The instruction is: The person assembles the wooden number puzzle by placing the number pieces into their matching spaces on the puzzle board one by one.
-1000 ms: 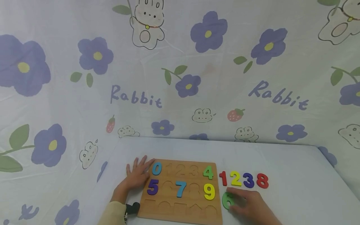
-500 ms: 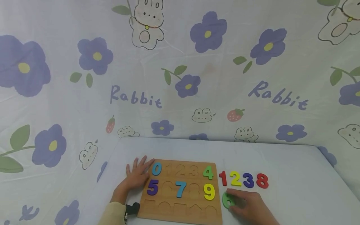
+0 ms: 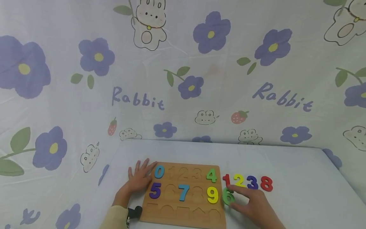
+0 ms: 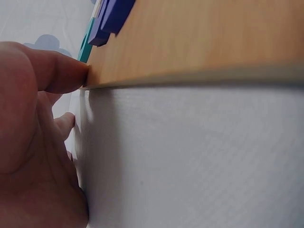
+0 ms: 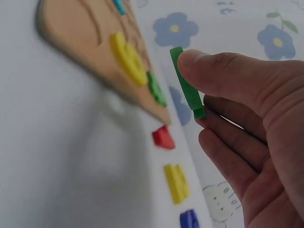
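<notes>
My right hand (image 3: 254,203) pinches a green number 6 (image 3: 228,197) between thumb and fingers, just off the right edge of the wooden number board (image 3: 183,216). In the right wrist view the green 6 (image 5: 186,80) is seen edge-on, raised above the table. My left hand (image 3: 140,178) rests with spread fingers at the board's upper left corner; in the left wrist view its thumb (image 4: 61,71) touches the board's edge. Set in the board are a blue 0 (image 3: 159,172), green 4 (image 3: 211,175), purple 5 (image 3: 155,190), blue 7 (image 3: 183,192) and yellow 9 (image 3: 213,195).
On the white table (image 3: 300,178), right of the board, lie a red 1 (image 3: 226,180), a yellow 2 (image 3: 239,180), a dark blue 3 (image 3: 252,182) and a red 8 (image 3: 266,183). A patterned cloth (image 3: 223,92) hangs behind.
My right hand has lifted the green 6 and brought it slightly left and away from me, turning its face into view. The left hand and the board have not moved.
</notes>
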A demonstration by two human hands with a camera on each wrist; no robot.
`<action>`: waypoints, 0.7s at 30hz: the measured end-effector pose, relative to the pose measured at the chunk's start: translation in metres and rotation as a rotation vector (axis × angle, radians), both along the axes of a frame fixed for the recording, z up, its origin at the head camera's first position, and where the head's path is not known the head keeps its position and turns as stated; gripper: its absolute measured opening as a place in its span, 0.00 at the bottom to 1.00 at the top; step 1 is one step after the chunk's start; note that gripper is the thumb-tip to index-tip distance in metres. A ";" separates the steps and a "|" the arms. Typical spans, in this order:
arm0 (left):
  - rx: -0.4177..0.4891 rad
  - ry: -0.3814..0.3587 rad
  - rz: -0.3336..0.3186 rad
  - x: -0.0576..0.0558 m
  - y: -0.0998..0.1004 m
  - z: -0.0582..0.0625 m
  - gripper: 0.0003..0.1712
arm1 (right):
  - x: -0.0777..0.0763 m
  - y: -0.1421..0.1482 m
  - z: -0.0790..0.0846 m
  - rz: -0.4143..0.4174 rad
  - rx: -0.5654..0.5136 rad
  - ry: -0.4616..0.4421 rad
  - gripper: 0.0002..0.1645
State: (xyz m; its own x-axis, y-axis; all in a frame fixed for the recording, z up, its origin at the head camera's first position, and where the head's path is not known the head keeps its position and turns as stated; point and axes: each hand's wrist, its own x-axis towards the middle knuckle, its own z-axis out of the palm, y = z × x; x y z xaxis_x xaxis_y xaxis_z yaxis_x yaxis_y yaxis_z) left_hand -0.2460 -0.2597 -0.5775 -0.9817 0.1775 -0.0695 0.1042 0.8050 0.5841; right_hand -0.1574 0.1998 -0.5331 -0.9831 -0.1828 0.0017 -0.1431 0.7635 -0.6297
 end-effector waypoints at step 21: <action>0.024 0.033 -0.014 -0.005 -0.005 -0.014 0.40 | -0.021 -0.065 0.035 0.136 -0.102 0.177 0.28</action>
State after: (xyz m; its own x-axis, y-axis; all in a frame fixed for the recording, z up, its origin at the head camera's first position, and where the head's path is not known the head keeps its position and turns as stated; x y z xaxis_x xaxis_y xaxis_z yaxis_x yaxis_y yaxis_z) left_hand -0.2509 -0.2645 -0.5916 -0.9807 0.1929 -0.0326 0.1353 0.7891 0.5991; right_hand -0.1783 0.1350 -0.4983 -0.9321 -0.3037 0.1974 -0.3555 0.6633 -0.6585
